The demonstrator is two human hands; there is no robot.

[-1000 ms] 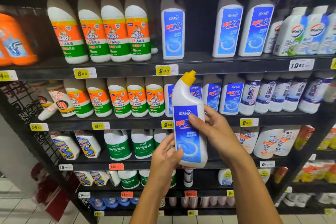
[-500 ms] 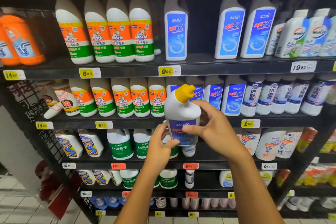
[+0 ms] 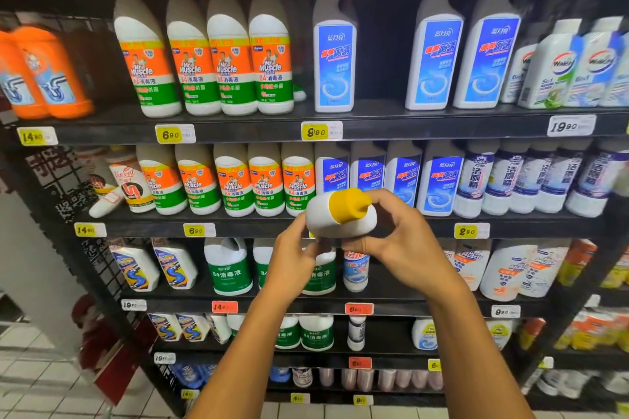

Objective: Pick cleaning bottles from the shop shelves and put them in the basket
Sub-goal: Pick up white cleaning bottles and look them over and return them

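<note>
- My right hand [image 3: 405, 248] curls round the white bottle [image 3: 340, 219]; my left hand [image 3: 292, 255] pinches its lower side, both steadying it.
- Bottle is tipped, yellow cap [image 3: 349, 204] toward me, likely for lowering.
- It's held off the shelves [image 3: 374, 126]; basket not visible.

A tall black metal shelving unit [image 3: 374, 127] fills the scene, yellow and red price tags [image 3: 175, 133] along its edges. Below its left end lies a white tiled floor [image 3: 37, 384]; a black wire-grid side panel [image 3: 64, 187] closes that end.
</note>
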